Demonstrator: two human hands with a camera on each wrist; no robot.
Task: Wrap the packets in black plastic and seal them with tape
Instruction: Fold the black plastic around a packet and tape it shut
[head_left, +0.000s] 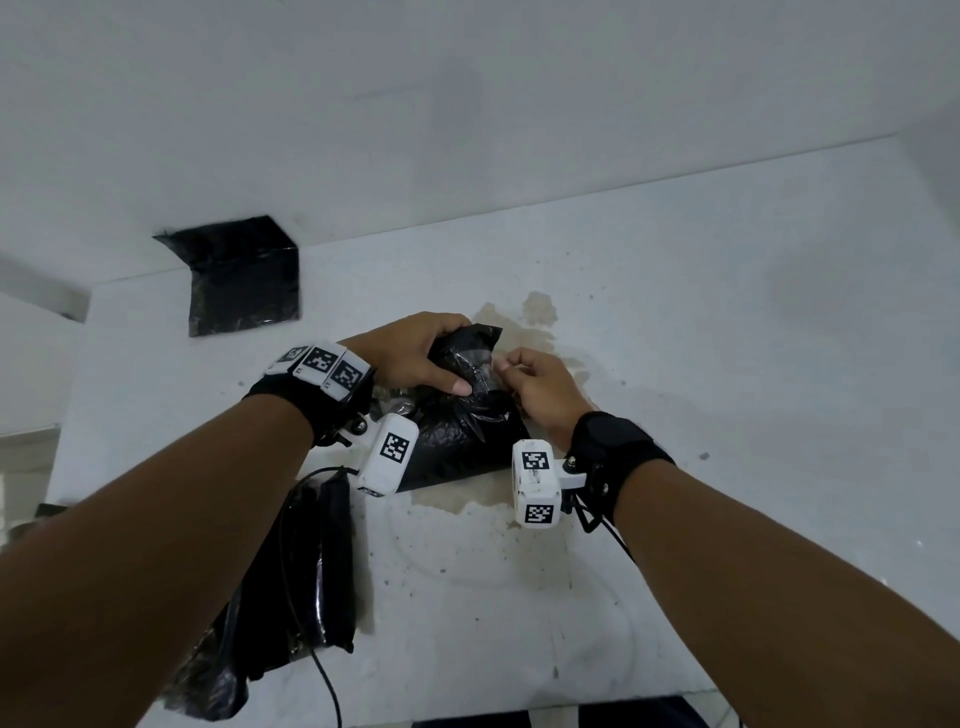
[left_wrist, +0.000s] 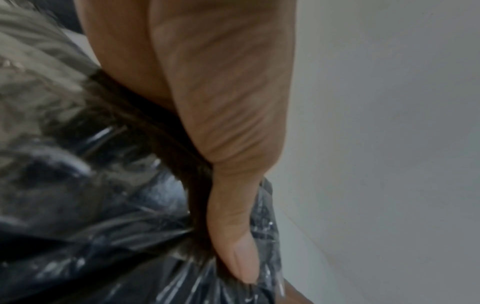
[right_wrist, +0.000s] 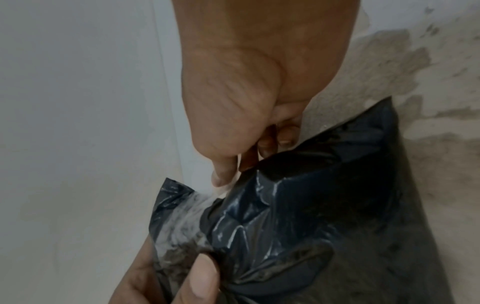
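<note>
At the far left of the table (head_left: 727, 312), against the wall, a flat black sheet (head_left: 244, 280) is lying bent up the corner, likely kept there as spare wrap. Nearer the body, under the left forearm, a crumpled heap of black plastic (head_left: 291, 582) is resting with a thin cable (head_left: 322, 670) trailing over it; whether it is holding finished packets cannot be told.

Moving right, the left hand (head_left: 410, 358) is curling over the top of the bundle (head_left: 467, 431), fingers wrapped on its far side and thumb pressing the gathered plastic down. That grip seems meant for keeping the fold shut while the seal is going on. The left wrist view is showing the thumb (left_wrist: 233, 236) pinning the bunched film, though the picture is blurred.

Further right, the right hand (head_left: 540, 384) is pinching a pale strip, probably clear tape (right_wrist: 187, 214), between thumb and forefinger, drawing it across the neck of the bundle so it bites on the fold.

The bundle is sitting mid-table on a brownish stain (head_left: 535, 312). The packets themselves are being hidden entirely by the plastic, no tape roll is showing, and the wrist cameras are covering the bundle's near edge.
</note>
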